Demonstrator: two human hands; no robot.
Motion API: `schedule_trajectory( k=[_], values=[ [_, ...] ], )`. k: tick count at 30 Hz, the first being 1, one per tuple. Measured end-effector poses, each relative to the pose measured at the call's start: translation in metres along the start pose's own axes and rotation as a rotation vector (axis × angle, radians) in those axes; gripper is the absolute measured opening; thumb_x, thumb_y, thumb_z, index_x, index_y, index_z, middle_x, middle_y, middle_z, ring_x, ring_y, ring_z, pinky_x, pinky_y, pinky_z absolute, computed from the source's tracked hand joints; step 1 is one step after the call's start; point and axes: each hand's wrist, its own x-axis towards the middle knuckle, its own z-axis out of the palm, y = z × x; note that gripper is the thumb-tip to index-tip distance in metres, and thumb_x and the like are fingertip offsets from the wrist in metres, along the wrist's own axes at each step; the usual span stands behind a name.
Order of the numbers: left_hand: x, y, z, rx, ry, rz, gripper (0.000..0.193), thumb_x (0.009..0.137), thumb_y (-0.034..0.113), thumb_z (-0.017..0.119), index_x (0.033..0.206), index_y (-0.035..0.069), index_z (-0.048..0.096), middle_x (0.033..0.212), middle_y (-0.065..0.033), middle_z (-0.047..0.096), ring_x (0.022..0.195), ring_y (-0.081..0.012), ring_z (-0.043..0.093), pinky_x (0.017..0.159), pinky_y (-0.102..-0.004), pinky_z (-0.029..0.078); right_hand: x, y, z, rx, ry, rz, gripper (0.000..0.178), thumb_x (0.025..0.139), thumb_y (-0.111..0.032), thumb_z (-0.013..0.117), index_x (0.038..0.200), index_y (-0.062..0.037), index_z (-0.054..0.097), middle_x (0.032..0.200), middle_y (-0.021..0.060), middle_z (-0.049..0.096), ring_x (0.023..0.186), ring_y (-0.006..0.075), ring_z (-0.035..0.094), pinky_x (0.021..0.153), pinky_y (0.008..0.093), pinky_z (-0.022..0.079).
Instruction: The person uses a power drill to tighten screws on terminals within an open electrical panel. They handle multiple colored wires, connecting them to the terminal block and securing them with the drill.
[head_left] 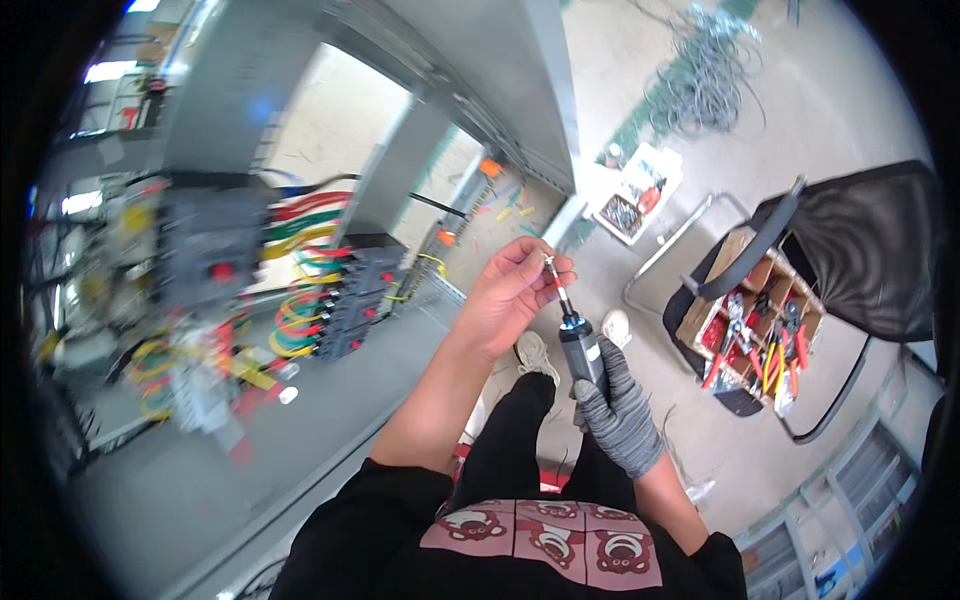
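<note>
Grey-gloved, the right hand point(622, 415) wraps the power screwdriver point(581, 352) while the left hand point(508, 292) pinches a small metal piece point(549, 259), best kept aligned with the bit point(562, 294).

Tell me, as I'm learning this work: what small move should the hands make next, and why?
I'd probably have the bare left hand seat the small metallic piece squarely on the bit: the hand seems to pinch that piece at the tip, its fit is too small to judge, and the gloved right hand grips the grey driver.
</note>
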Motion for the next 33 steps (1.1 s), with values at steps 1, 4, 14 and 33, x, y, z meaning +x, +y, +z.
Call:
schedule_trajectory(
  k=[1, 4, 14, 33],
  values=[
    [-0.013, 0.012, 0.019, 0.006, -0.016, 0.031, 0.014, 0.098, 0.019, 0.057, 0.106, 0.007, 0.058, 0.102, -0.0102, 0.067, 0.094, -0.0201, 0.066, 0.086, -0.0314, 0.052, -0.014, -0.018, -0.001, 0.006, -0.006, 0.006, 0.058, 0.096, -0.025, 0.057, 0.143, -0.0020, 0.034, 0.076, 0.0114, 0.063, 0.061, 0.0174, 0.063, 0.059, 0.0314, 0.050],
    [-0.037, 0.044, 0.068, 0.104, -0.157, 0.210, 0.014, 0.098, 0.018, 0.057, 0.106, 0.007, 0.058, 0.103, -0.0105, 0.067, 0.094, -0.0196, 0.066, 0.086, -0.0321, 0.052, -0.043, -0.066, -0.009, 0.076, -0.065, -0.117, 0.059, 0.096, -0.034, 0.056, 0.142, -0.0033, 0.035, 0.071, 0.0060, 0.055, 0.054, 0.0141, 0.056, 0.053, 0.0309, 0.048],
    [-0.106, 0.131, 0.151, 0.077, -0.165, 0.389, 0.016, 0.100, 0.021, 0.054, 0.108, 0.008, 0.056, 0.098, -0.0080, 0.065, 0.093, -0.0188, 0.065, 0.082, -0.0315, 0.053, -0.075, -0.181, 0.000, 0.198, -0.260, -0.191, 0.050, 0.094, -0.036, 0.061, 0.131, -0.0083, 0.040, 0.078, 0.0044, 0.059, 0.052, 0.0112, 0.056, 0.045, 0.0229, 0.045],
    [-0.127, 0.088, 0.112, 0.329, -0.100, 0.285, 0.034, 0.100, 0.023, 0.053, 0.129, 0.004, 0.051, 0.118, -0.0070, 0.061, 0.107, -0.0142, 0.058, 0.093, -0.0297, 0.047, -0.022, -0.226, 0.013, 0.129, -0.356, -0.518, 0.053, 0.092, -0.030, 0.064, 0.133, -0.0059, 0.041, 0.091, 0.0056, 0.059, 0.066, 0.0104, 0.056, 0.060, 0.0242, 0.047]
  ],
)
